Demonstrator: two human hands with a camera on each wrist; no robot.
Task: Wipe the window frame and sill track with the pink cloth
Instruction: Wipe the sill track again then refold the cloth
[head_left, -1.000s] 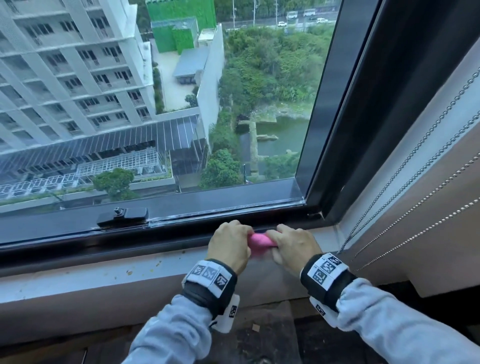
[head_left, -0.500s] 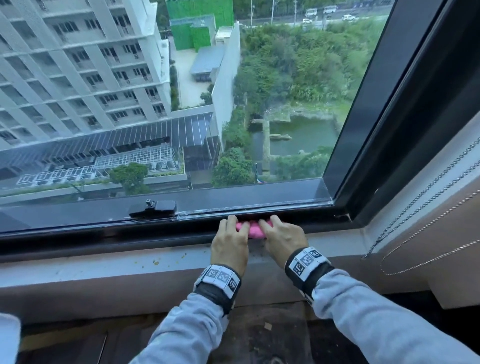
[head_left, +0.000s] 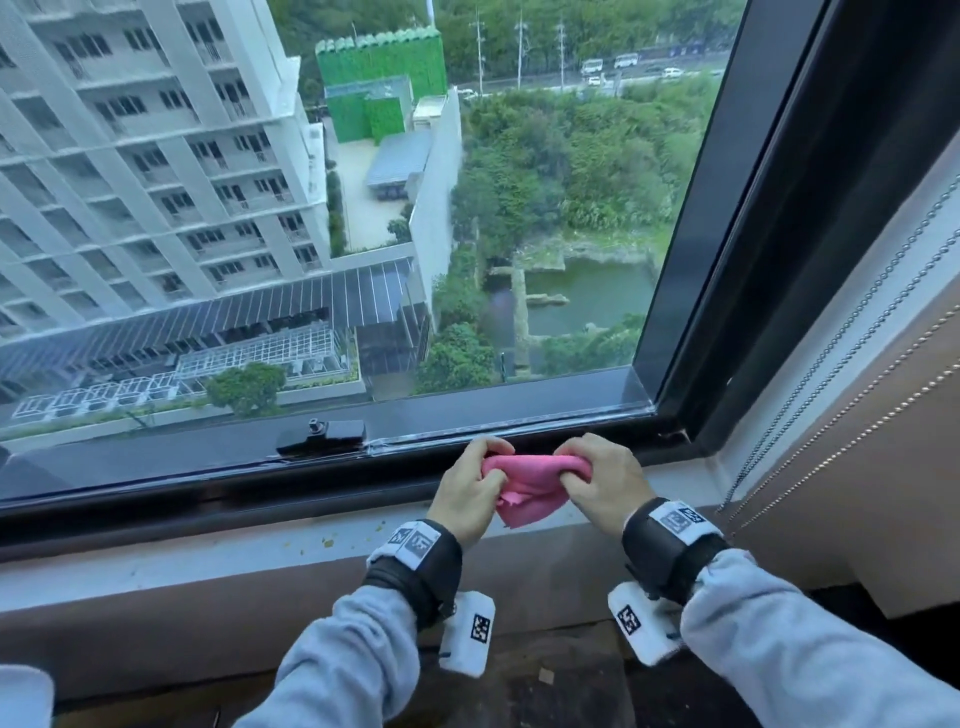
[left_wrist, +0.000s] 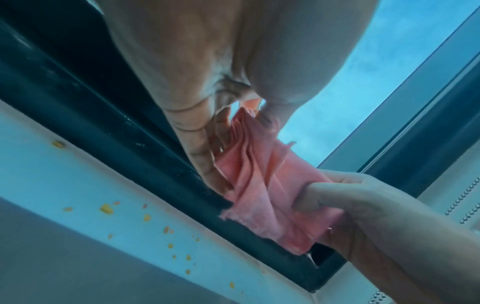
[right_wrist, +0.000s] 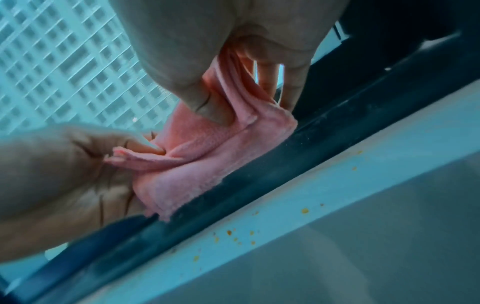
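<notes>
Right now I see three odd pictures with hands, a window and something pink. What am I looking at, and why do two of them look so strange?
There is no machine here: a person wears three cameras. The wide picture comes from a camera on the head, looking down at both hands. The other two come from cameras strapped to each wrist, looking along the palm, so the hand looms huge and the colours turn bluish.

The left hand and the right hand each grip one end of a pink cloth, bunched between them just above the dark sill track of the window. Below the track runs a pale sill ledge dotted with small yellowish crumbs. A black window latch sits on the frame to the left, and beaded blind chains hang at the right.
</notes>
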